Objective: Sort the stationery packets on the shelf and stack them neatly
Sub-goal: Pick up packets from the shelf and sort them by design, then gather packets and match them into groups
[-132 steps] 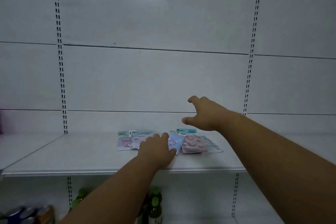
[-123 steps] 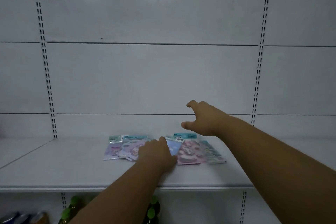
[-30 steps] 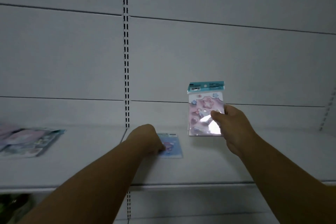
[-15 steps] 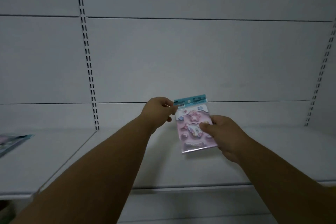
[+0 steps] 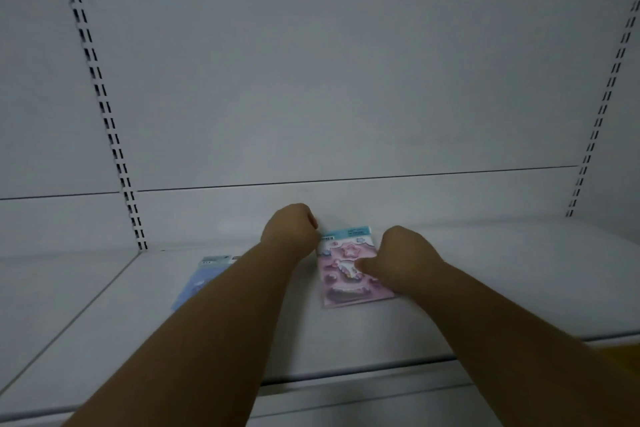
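Pink packet (image 5: pixel 349 274) — now down on shelf (image 5: pixel 485 288)

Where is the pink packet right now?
In the head view, the pink packet lies on the shelf, centre-right, between both hands, right of the blue packet.

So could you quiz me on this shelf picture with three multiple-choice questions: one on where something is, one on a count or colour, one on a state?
1. Where is the blue packet?
A. Left of the pink packet, partly behind the left forearm
B. On top of the pink packet
C. On the shelf below

2. How many packets show on the shelf?
A. Two
B. Four
C. Six

3. What is the right hand doing?
A. Hanging idle
B. Holding the pink packet, thumb on its face
C. Gripping the blue packet

Answers: 1 A, it lies to the left, apart; 2 A, one blue, one pink; 3 B, its thumb lies across the pink front while the left hand is at the top corner.
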